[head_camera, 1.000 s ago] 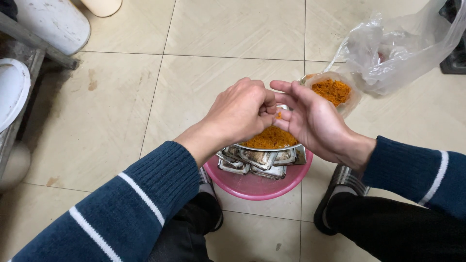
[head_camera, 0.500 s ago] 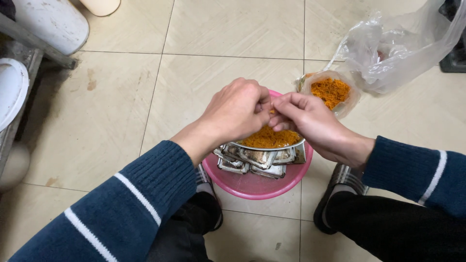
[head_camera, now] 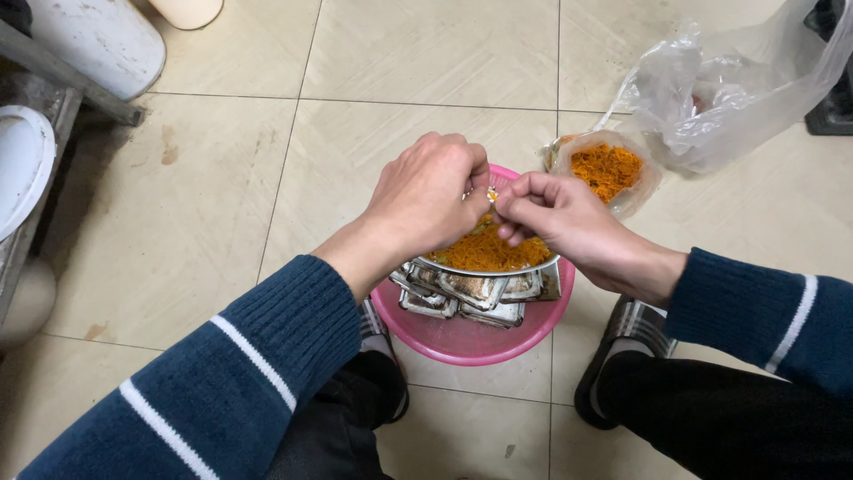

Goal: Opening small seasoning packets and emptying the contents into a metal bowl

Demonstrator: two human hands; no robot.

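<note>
Small orange piece [head_camera: 491, 195] pinched between both hands' fingertips, just above a metal bowl [head_camera: 484, 267] heaped with orange shreds [head_camera: 484, 253], bowl resting on stacked metal tins [head_camera: 462, 293] inside a pink basin [head_camera: 471, 333] on the tiled floor

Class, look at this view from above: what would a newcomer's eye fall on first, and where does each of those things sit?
First, the two hands meeting at the centre: the left hand and right hand pinch a small orange bit together above a metal bowl heaped with orange shreds. That bowl sits on small metal tins in a pink basin on the tiled floor. Up right lies a clear plastic bag beside a second portion of orange shreds.
</note>
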